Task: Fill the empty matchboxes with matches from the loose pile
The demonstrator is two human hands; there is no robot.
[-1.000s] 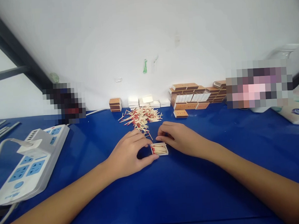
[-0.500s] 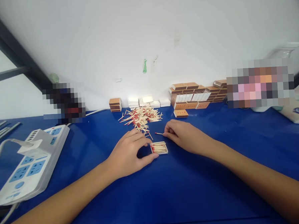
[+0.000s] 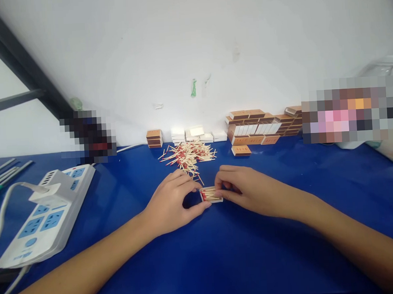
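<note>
On the blue table lies a small white matchbox tray, partly filled with red-tipped matches. My left hand grips it from the left, thumb at the near side and fingers at the far side. Over the tray's right end, my right hand pinches a match among the others; the fingertips cover part of it. Just behind the tray spreads a loose pile of matches. A single brown matchbox lies beyond my right hand.
White matchbox trays line the wall behind the pile. A short stack of matchboxes stands to their left, a larger matchbox wall to their right. A power strip with a plugged-in adapter and cable occupies the left side.
My right hand has moved left and down, bringing the match from beside the tray into it. My left hand keeps its hold on the tray. The view has shifted slightly.
</note>
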